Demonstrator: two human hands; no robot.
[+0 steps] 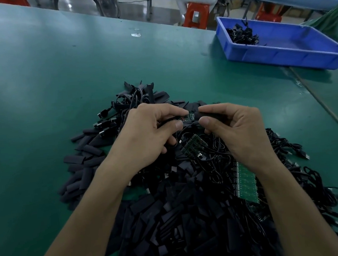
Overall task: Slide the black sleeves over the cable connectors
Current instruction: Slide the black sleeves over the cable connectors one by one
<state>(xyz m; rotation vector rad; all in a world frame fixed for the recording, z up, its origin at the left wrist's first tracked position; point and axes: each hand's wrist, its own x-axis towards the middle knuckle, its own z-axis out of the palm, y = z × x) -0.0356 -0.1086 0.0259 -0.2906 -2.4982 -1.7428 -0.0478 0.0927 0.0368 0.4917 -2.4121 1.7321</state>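
Black sleeve (pixel 206 114): pinched by right hand (pixel 241 132), mouth meeting green connector board (pixel 189 117) pinched by left hand (pixel 146 134), above desk (pixel 36 100) centre. Apparently barely started. Sleeve pile (pixel 173 221), near edge: large. Blue bin (pixel 281 54), far right corner: few cables (pixel 242 35).

Black sleeve (pixel 206 114) just beside small green connector board (pixel 190 117), end to end.

A blue bin (pixel 281 58) sits on the green table (pixel 54 77), an orange stool (pixel 199 7) beyond.
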